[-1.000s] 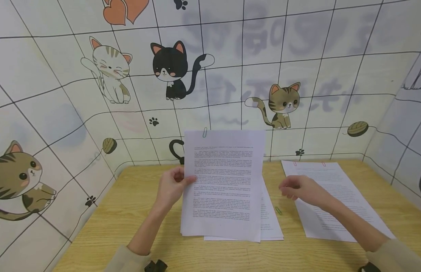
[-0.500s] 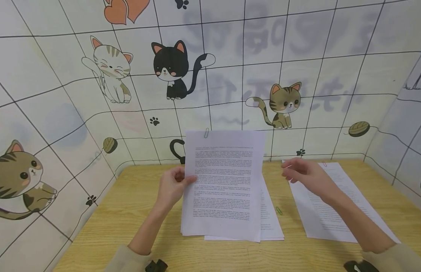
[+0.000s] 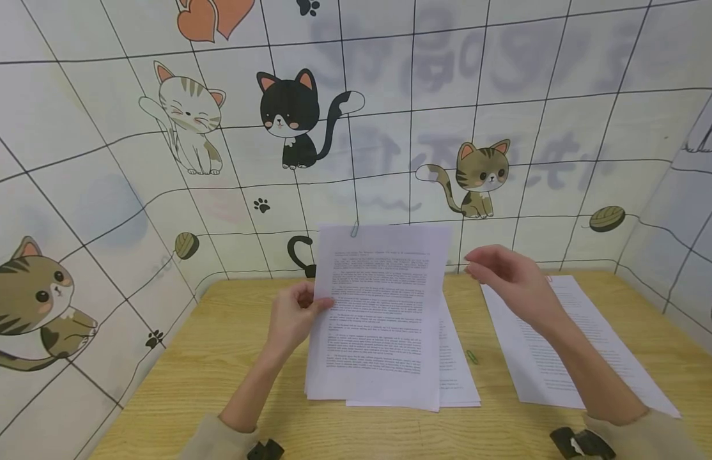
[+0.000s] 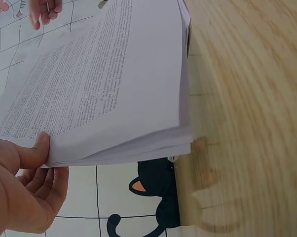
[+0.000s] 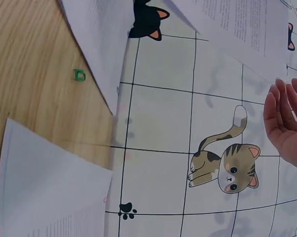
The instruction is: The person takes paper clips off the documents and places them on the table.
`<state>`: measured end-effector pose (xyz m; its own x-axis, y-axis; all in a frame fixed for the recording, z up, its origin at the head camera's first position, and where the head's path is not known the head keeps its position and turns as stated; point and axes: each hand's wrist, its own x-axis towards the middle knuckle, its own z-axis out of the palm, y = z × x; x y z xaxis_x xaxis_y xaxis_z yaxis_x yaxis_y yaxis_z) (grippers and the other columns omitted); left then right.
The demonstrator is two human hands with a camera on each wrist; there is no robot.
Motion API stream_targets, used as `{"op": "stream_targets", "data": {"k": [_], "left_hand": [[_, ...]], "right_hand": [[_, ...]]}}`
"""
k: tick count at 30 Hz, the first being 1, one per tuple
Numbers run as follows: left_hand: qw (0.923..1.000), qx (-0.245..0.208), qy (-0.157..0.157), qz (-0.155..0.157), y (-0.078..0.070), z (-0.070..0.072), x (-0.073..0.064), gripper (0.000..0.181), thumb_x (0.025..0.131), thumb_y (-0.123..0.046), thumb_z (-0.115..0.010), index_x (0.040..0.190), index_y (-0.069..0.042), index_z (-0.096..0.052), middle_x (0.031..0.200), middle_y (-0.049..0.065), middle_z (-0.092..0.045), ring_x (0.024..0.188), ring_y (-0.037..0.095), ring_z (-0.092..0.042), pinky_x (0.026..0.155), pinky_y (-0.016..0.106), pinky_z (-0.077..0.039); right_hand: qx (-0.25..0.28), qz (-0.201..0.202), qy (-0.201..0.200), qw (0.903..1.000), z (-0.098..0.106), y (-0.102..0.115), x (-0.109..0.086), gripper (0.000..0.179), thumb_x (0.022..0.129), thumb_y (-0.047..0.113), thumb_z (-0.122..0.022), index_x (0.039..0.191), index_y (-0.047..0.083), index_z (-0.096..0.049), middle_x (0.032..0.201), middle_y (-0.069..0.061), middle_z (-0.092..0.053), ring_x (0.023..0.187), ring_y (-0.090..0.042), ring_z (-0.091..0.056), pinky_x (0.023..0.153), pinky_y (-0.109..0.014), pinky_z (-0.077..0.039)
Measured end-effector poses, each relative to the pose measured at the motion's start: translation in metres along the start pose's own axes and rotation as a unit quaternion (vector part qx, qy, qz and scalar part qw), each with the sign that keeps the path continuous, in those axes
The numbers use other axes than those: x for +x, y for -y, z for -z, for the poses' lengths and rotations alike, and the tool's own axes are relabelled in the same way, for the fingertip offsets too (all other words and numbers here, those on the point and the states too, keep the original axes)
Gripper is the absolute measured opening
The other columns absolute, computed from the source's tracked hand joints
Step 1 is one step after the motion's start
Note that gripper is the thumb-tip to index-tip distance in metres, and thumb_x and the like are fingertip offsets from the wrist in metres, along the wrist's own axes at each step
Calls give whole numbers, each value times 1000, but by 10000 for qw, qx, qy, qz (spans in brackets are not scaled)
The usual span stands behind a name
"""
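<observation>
Paper stack (image 3: 385, 319) pinched at 1 edge, its free side at risk

From my remote post I had the left grip (image 3: 293, 313) pinching the stack's left edge, sheets raised over the worktop (image 3: 178, 383) and partly covering other papers (image 3: 459, 377). The right grip (image 3: 511, 281) was loosely curled, holding nothing, apart from the stack's upper right corner. Layers gaped at the lower left corner and I saw just 1 paper clip (image 3: 354, 230), at the top, so I judged a sideways nudge could have fanned the sheets. A low sweep might have knocked the green clip (image 3: 472, 357) lying to the right.
</observation>
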<state>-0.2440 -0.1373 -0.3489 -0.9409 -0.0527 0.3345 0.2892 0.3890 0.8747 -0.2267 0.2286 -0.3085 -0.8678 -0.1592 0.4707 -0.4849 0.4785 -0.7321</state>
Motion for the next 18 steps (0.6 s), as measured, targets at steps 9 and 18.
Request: {"op": "stream_targets", "data": {"k": [9,18], "left_hand": [[9998,62,19,-174,5,-2,0,12,81,3,-80,90,0,-73,81,8,-72,69,21,-67,61,27,-55],[9991,215,-11,-378,3,-6,-1,13,80,4,-81,87,-2,-73,80,8,-73,68,19,-67,60,26,-54]], "right_hand": [[303,441,-215,9983,-15,20,12,23,100,15,-65,120,5,-67,111,-6,-69,97,-11,-64,80,-16,-48],[457,633,-434,9960,-29,33,17,21,100,16,-65,119,6,-68,110,-9,-70,97,-10,-63,83,-21,-46]]}}
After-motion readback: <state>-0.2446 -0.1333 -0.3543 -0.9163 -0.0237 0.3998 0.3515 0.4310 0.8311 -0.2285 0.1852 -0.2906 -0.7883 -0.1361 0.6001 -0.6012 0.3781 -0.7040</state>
